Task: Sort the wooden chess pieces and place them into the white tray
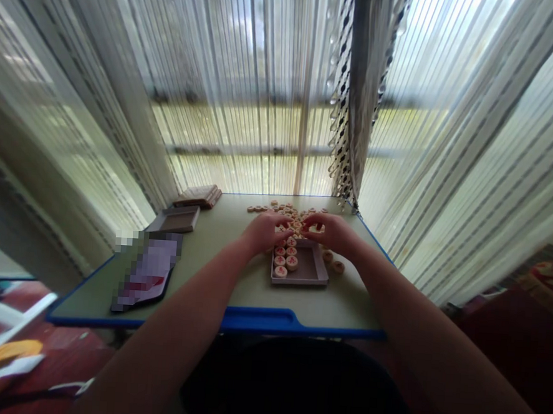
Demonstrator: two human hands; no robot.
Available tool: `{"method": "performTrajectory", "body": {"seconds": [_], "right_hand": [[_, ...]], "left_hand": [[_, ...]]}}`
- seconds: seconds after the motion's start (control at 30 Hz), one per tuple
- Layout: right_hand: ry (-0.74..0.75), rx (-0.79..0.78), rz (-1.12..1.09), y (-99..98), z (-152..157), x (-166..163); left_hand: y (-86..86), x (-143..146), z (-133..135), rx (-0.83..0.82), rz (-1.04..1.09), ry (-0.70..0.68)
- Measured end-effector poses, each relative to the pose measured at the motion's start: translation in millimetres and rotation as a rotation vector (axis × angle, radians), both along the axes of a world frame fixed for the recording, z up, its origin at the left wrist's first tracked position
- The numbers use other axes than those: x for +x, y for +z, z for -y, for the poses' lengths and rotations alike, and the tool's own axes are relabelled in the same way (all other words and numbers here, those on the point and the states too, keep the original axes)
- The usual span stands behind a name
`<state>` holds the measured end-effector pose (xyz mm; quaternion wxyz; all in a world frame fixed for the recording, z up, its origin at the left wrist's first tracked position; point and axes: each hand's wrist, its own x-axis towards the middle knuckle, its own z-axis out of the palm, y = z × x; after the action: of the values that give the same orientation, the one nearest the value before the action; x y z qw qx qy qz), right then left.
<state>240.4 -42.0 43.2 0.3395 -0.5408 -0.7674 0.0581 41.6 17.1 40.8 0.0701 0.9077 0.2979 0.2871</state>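
Round wooden Chinese chess pieces with red characters (pixel 292 263) stand in two columns along the left side of a shallow box (pixel 309 283). Loose pieces (pixel 282 205) lie in a heap behind the box. My left hand (pixel 266 231) is over the box's back left corner, its thumb and fingers curved and apart, with pieces showing in the gap. Across from it, my right hand (pixel 331 230) reaches into the heap at the back right corner, also curved with thumb and fingers apart. Fine contact at the fingertips is too small to make out.
Two more pieces (pixel 338 267) lie right of the box. On the left of the blue-edged table (pixel 217 259) are an empty tray-like lid (pixel 178 220), a brown folded item (pixel 197 196) and a partly pixelated phone-like device (pixel 153 268). String curtains (pixel 245 105) hang behind.
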Motion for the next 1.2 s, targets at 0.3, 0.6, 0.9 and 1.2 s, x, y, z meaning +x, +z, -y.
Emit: {"method": "performTrajectory", "body": {"seconds": [0.3, 0.6, 0.9, 1.2], "right_hand": [[0.073, -0.013, -0.054, 1.5, 5.1, -8.2], [0.064, -0.046, -0.059, 2.6, 6.6, -11.3], [0.059, -0.068, -0.019, 2.4, 6.9, -10.3], [0.02, -0.06, 0.006, -0.1, 4.1, -9.2]], "left_hand": [[-0.3, 4.9, 4.9, -0.099, 0.026, -0.097], [1.8, 5.9, 7.6, -0.166, 0.11, -0.126], [4.5, 6.2, 9.4, -0.249, 0.105, -0.139], [1.8, 7.4, 7.1, -0.239, 0.117, -0.131]]}}
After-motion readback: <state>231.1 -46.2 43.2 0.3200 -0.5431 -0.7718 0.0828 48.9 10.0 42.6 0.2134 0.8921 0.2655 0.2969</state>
